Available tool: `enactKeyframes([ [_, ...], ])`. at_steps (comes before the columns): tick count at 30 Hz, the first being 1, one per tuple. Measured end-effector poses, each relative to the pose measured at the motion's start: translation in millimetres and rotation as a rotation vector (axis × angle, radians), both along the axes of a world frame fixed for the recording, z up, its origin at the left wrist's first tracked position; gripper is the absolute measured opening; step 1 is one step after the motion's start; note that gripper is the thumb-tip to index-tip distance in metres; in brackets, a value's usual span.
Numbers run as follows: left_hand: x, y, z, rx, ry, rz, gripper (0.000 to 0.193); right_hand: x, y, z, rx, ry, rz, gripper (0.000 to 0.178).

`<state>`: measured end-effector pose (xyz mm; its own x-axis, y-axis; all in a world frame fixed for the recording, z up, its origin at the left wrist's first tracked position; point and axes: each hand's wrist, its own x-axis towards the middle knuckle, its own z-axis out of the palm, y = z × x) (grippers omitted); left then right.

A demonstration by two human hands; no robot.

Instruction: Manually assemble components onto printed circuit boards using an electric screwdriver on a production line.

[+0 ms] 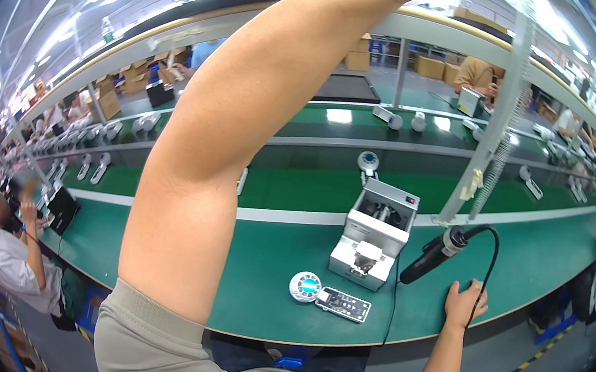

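Right hand [466,304], spread and seemingly empty, rests on the counter [250,316] beside the cable [497,253] of the black screwdriver [431,260]; the left hand is out of view, its grip untellable. Leftward, the white fan-like device [305,287] lies before the grey machine [379,232]; a snagged cable could swing the screwdriver into it.

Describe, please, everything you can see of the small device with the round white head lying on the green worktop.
The device lies flat on the green worktop, nearer the front edge than the grey machine. Its round white head, at the left, has dark slots ringing a bright blue centre; it looks like plastic. A rectangular body extends right, angled slightly toward the front edge, showing what looks like a dark circuit board with small pale parts. The right hand is apart from it.
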<state>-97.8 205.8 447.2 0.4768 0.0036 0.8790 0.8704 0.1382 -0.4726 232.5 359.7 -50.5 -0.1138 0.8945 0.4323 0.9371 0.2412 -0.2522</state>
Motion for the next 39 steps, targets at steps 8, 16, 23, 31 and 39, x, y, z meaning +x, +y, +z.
enactKeyframes([
  [8,48.5,61.0,3.1,-0.067,-0.247,-0.058,0.026,-0.3,3.0,-9.6,0.178,0.065,0.049,0.045],
  [16,35.2,35.7,-48.6,-0.421,0.107,0.453,0.017,1.4,-5.8,14.6,0.018,0.080,0.028,0.047],
  [23,15.5,0.4,-69.8,-0.349,0.304,0.678,0.014,0.6,-6.1,16.3,-0.033,0.127,0.030,0.046],
  [31,-28.2,-27.8,-22.5,-0.515,0.459,0.550,0.018,1.4,-10.6,20.5,-0.072,0.136,0.036,0.045],
  [39,-22.3,-21.8,7.1,-0.482,0.287,0.900,0.011,-0.1,-8.4,25.6,-0.124,0.157,0.051,0.046],
])
